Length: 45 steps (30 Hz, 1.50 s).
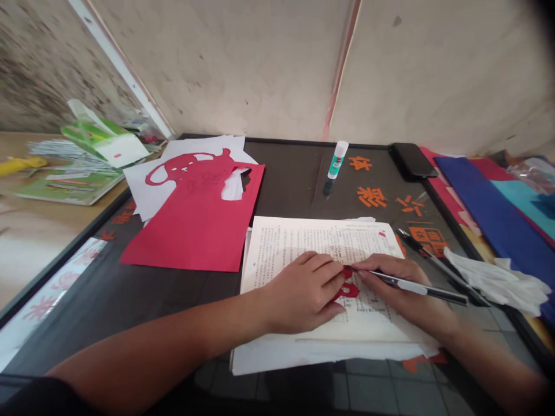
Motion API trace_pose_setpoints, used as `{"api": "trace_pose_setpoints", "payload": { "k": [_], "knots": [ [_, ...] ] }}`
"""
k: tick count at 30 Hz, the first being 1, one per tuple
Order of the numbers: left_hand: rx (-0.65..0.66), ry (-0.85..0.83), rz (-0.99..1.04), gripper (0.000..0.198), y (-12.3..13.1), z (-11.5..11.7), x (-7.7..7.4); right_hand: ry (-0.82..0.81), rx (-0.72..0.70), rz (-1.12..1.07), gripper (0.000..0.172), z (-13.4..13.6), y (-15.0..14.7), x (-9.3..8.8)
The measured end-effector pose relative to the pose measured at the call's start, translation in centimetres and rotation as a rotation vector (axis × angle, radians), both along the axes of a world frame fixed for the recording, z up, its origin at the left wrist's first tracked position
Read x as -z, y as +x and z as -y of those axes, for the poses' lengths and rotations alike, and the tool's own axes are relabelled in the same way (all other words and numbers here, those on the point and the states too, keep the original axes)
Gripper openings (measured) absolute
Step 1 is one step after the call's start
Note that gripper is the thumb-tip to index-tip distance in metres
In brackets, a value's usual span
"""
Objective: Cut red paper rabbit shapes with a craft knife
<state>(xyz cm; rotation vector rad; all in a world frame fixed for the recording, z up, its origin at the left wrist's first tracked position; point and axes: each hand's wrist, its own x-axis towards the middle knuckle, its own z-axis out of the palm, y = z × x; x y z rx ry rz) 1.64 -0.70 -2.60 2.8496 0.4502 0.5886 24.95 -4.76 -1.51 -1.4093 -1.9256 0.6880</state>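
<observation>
From the middle of the book (277, 248), the dark tabletop (288, 188) left a hand passage at 11 o'clock, between the red sheet (195, 231) at 10 and the standing glue stick (337, 160) at 12. Crumpled tissue (494, 283) obstructed 3 o'clock; the left forearm (203, 326) barred 8.

on my feed i see a paper-craft workspace: a dark desk (286, 185) against a stained wall (243, 69), glue stick (337, 162), red paper (199, 231), orange cut-out characters (373, 197).
</observation>
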Motion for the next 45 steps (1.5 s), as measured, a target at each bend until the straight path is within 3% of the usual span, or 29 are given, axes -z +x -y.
{"api": "trace_pose_setpoints", "payload": {
  "k": [12,23,25,29,34,41,45],
  "knots": [
    [-0.021,0.042,0.02,0.042,0.1,0.2,0.3,0.029,-0.1,0.014,0.013,0.4,0.1,0.1],
    [-0.025,0.027,0.009,0.041,0.1,0.3,0.3,0.03,-0.108,-0.014,0.017,0.3,0.0,-0.4],
    [-0.015,0.03,0.026,0.042,0.0,0.3,0.2,0.014,-0.072,-0.034,0.016,0.2,0.1,-0.3],
    [-0.059,0.0,0.141,0.04,-0.3,0.0,-0.4,0.004,0.185,-0.187,0.019,-0.1,0.4,0.2],
    [-0.243,-0.235,0.037,0.024,0.2,-0.6,-1.5,-0.036,0.231,-0.331,0.022,-0.6,0.3,1.2],
    [-0.34,-0.436,-0.129,0.011,2.8,-2.2,-3.4,-0.057,0.21,-0.412,0.023,-0.7,0.5,1.1],
    [-0.388,-0.631,-0.134,0.013,3.2,-2.9,-4.1,-0.07,0.175,-0.517,0.022,-0.8,0.4,1.1]
  ]
}}
